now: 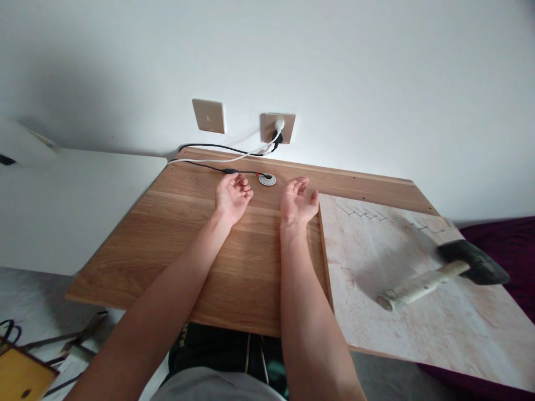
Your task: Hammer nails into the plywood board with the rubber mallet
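Observation:
My left hand (234, 196) is palm up above the wooden desk top (175, 223), its fingers loosely curled and holding nothing. Just behind it, a black cable (204, 165) runs to a round grommet (267, 179) in the wood. My right hand (298, 200) is also palm up and empty, fingers partly bent and thumb apart. It is close to the left edge of a pale, stained board (346, 262) lying on the desk top. On that board rest a rubber mallet (426, 285) with a worn handle and a row of several thin nail-like pieces (368, 215).
Behind the desk top, a wall socket (288, 129) holds a white and a black plug, near a blank-looking wall plate (209, 116). A white table (83, 206) adjoins on the left. Purple fabric (501, 245) is at right; a yellow item (23, 370) sits lower left.

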A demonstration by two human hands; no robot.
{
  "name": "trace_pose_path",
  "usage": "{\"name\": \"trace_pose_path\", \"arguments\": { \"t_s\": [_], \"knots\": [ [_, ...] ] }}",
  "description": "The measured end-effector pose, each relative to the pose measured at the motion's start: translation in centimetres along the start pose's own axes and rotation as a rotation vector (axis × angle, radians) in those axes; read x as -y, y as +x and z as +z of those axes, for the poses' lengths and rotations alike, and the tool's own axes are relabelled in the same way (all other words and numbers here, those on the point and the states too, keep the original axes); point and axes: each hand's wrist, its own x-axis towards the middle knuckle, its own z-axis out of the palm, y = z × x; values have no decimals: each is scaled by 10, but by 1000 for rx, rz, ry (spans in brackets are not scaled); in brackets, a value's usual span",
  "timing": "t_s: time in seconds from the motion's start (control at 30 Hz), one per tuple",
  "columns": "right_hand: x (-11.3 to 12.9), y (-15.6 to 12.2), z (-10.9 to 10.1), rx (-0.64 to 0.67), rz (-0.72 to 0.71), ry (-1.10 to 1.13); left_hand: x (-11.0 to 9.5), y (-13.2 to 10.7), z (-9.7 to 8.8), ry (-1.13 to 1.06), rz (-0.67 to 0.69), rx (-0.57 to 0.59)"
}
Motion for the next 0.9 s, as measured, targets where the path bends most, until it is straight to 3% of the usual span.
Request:
{"name": "trace_pose_path", "arguments": {
  "t_s": [0.37, 0.9],
  "knots": [
    [-3, -3, 5, -5, 2, -86, 1, 0, 1, 40, 9, 7],
    [-51, -17, -6, -51, 82, -557, 3, -3, 6, 57, 13, 1]
  ]
}}
